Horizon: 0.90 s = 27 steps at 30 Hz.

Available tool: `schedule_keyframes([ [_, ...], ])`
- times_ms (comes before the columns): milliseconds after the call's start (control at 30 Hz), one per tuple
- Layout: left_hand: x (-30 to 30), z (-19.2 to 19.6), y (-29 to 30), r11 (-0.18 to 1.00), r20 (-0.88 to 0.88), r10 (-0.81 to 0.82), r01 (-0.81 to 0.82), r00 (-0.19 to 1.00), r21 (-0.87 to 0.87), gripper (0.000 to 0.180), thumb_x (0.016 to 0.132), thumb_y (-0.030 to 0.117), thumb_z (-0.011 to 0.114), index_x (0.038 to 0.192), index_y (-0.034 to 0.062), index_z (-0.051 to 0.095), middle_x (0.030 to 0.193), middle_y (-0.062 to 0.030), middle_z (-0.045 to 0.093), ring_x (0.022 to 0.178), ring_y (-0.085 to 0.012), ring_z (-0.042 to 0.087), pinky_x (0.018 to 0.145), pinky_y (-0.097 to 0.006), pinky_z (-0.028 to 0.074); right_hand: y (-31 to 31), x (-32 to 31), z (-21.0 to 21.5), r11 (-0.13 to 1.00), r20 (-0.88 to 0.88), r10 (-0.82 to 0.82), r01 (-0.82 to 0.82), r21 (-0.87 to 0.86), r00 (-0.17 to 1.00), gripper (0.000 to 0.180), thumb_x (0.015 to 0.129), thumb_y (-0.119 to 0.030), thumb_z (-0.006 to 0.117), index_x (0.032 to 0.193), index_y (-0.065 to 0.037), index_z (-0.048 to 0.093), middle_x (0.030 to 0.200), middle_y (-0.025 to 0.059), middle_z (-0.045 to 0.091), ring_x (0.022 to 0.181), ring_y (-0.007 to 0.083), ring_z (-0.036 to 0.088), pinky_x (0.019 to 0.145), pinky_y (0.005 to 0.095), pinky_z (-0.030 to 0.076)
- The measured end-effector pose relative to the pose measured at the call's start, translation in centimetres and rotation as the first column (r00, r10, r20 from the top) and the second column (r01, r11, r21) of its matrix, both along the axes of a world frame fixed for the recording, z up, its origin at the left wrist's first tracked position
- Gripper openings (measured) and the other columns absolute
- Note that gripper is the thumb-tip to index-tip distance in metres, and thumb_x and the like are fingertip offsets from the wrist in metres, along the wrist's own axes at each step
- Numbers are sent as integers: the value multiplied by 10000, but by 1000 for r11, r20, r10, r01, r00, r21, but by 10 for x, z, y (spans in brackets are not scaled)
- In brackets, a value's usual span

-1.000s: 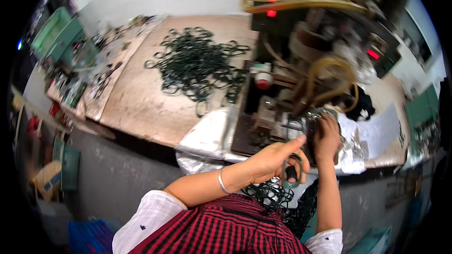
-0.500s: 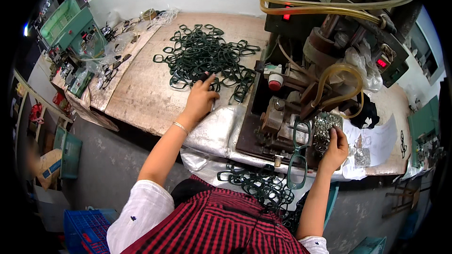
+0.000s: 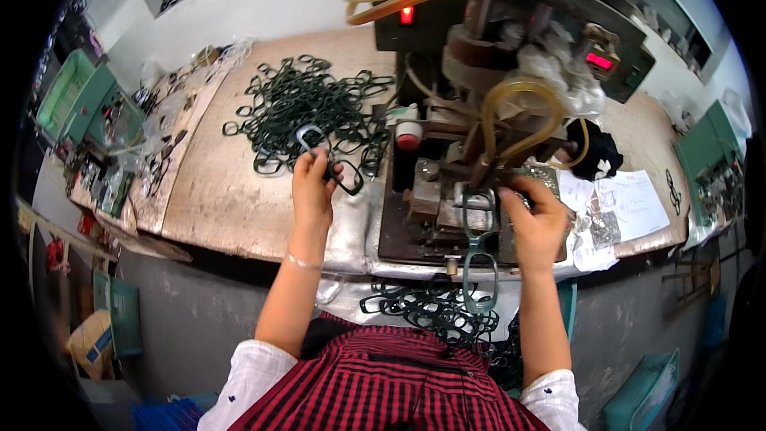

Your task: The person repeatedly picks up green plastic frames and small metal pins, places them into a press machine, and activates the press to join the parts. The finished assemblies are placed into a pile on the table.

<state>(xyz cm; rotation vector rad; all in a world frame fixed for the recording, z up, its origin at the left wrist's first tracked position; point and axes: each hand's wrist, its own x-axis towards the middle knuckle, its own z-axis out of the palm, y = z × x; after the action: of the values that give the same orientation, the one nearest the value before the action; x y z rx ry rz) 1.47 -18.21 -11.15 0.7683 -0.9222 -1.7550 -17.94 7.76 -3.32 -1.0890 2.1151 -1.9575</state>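
Observation:
My left hand (image 3: 313,191) is closed on a dark green eyeglass frame (image 3: 351,189), lifted just in front of a large pile of similar eyeglass frames (image 3: 291,104) on the table. Clamped in the press machine (image 3: 435,206), another green eyeglass frame (image 3: 479,255) hangs with one rim below the block. Beside it is my right hand (image 3: 536,227), thumb and forefinger bent close to the clamped frame. Whatever those fingertips hold is too small and blurred to make out. Small shiny metal parts (image 3: 536,169) lie behind the right hand, partly hidden by it.
More green frames (image 3: 431,311) lie on plastic below the table edge, by my lap. A red button (image 3: 408,140) and yellow hoses (image 3: 550,124) are on the machine. White papers (image 3: 638,207) lie at right; a green machine (image 3: 108,108) stands at far left.
My left hand has come back from the pile with an eyeglass frame in it. My right hand has moved from the metal parts toward the clamped frame. The view has shifted rightward.

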Motion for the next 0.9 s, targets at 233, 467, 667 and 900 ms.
schedule_keyframes([
  [233, -10, 107, 81, 811, -279, -155, -39, 948, -583, 132, 994, 9, 513, 1125, -8, 516, 1016, -122, 626, 878, -212, 651, 830, -393, 578, -21, 21, 8, 965, 295, 169, -96, -245, 941, 478, 821, 31, 703, 1253, 54, 500, 919, 71, 683, 931, 120, 618, 904, 264, 464],
  [467, -38, 154, 93, 672, -228, -247, -3, 942, -740, 144, 939, -30, 587, 1078, -32, 547, 1020, -132, 633, 936, -204, 671, 795, -398, 624, -26, 45, 27, 926, 505, 225, -22, -377, 833, 493, 839, 18, 694, 1280, 69, 480, 887, 64, 682, 1021, 135, 589, 1015, 308, 406],
  [667, -28, 143, 109, 713, -271, -288, 17, 918, -700, 187, 921, -55, 562, 1105, -29, 540, 1040, -154, 626, 960, -212, 658, 792, -409, 625, -24, 37, 23, 952, 412, 230, -116, -284, 882, 484, 855, -4, 694, 1286, 62, 483, 915, 56, 677, 974, 112, 606, 946, 291, 456],
  [900, -5, 167, 106, 319, -7, -224, 66, 975, -946, 201, 956, -10, 539, 1156, -8, 559, 1042, -192, 673, 934, -249, 682, 793, -389, 603, 39, -44, -63, 643, -672, -160, 593, 484, 723, 204, 784, -137, 736, 970, -55, 725, 1299, 202, 586, 1291, 382, 471, 1063, 463, 396],
])
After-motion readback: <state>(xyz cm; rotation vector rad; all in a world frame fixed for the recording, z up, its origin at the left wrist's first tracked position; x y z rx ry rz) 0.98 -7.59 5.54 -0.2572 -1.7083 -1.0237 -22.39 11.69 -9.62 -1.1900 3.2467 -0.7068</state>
